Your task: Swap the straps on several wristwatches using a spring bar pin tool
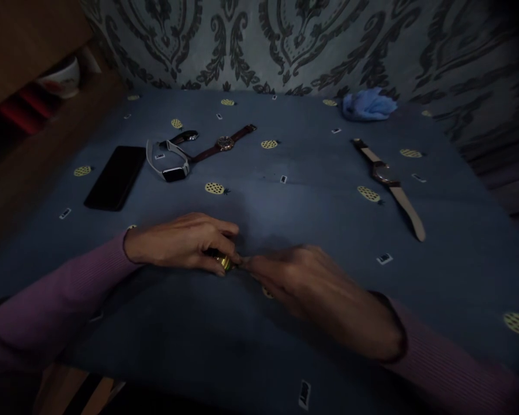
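Note:
Near the front middle of the table, my left hand (185, 239) is closed with its fingers and thumb round a small, shiny gold-coloured object (224, 263). Most of that object is hidden by the fingers, so its kind does not show clearly. My right hand (305, 276), slightly blurred, is closed in a pinch right beside it. Its fingertips meet the right end of the gold-coloured object, and what they pinch is too small and dark to name.
A black phone (116, 177) lies at the left, near a smartwatch with a pale strap (175, 173), a dark watch (185, 137) and a brown-strapped watch (225, 143). Another watch (384, 173) lies at the right. A crumpled blue cloth (369, 105) sits by the patterned wall.

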Action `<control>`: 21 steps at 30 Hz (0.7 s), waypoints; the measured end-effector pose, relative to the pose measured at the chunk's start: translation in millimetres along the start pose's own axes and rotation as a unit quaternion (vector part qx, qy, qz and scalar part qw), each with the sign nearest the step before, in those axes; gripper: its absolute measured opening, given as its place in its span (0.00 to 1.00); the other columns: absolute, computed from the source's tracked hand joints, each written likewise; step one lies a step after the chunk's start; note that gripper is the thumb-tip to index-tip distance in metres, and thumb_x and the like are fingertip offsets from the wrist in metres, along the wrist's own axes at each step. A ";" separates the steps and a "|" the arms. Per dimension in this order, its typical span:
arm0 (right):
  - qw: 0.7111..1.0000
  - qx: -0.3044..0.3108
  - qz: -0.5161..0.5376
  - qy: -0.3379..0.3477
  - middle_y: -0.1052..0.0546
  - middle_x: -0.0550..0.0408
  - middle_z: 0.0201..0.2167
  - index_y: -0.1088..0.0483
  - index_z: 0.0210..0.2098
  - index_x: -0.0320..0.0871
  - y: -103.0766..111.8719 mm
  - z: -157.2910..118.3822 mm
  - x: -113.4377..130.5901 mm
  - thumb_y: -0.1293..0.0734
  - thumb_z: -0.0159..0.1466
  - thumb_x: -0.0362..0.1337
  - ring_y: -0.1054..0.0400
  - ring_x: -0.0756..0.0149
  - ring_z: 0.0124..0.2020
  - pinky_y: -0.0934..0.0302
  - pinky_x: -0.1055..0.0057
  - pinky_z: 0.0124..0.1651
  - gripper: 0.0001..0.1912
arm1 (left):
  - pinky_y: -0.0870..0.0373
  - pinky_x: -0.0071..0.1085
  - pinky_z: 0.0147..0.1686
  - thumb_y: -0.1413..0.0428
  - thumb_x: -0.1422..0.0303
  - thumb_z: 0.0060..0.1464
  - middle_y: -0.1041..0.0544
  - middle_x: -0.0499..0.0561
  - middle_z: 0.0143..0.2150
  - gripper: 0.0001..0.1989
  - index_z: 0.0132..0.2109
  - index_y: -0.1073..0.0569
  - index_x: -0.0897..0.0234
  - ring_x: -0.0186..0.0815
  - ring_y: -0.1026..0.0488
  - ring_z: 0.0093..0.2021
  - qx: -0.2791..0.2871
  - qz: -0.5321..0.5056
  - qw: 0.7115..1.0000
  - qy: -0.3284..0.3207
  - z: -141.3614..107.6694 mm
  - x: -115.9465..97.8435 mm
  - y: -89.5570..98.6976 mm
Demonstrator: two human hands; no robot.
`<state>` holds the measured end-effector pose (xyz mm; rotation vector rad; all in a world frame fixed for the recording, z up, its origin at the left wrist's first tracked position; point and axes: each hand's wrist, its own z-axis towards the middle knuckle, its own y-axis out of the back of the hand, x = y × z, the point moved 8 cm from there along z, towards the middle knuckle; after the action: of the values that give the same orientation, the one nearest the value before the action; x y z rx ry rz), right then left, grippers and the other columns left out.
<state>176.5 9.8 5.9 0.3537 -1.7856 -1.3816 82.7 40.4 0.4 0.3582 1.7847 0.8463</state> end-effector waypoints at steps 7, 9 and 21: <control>0.991 0.117 -0.036 -0.059 0.22 0.56 0.24 0.25 0.41 0.42 -4.3 10.2 6.1 0.37 0.65 0.26 0.32 0.71 0.22 0.52 0.73 0.24 0.11 | 0.38 0.22 0.29 0.40 0.73 0.57 0.29 0.46 0.37 0.04 0.41 0.22 0.64 0.26 0.31 0.31 -0.006 0.007 1.000 0.002 -0.7 -0.3 0.3; 0.989 0.122 -0.051 -0.061 0.22 0.56 0.23 0.25 0.42 0.43 -4.8 11.2 6.9 0.37 0.64 0.27 0.33 0.71 0.21 0.54 0.73 0.23 0.11 | 0.38 0.22 0.30 0.40 0.73 0.57 0.29 0.46 0.37 0.02 0.39 0.22 0.65 0.26 0.31 0.31 -0.004 0.001 1.000 0.005 -0.6 -0.6 0.7; 1.000 -0.006 -0.014 -0.001 0.24 0.60 0.23 0.27 0.44 0.43 -5.1 -2.3 4.9 0.40 0.63 0.22 0.34 0.74 0.20 0.51 0.75 0.24 0.16 | 0.37 0.22 0.30 0.40 0.72 0.58 0.30 0.46 0.36 0.03 0.39 0.22 0.64 0.26 0.31 0.31 0.001 -0.003 1.000 0.011 0.3 0.1 0.7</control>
<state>173.9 3.2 3.5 0.3730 -1.7783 -1.4126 82.8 41.1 0.7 0.3448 1.8069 0.8467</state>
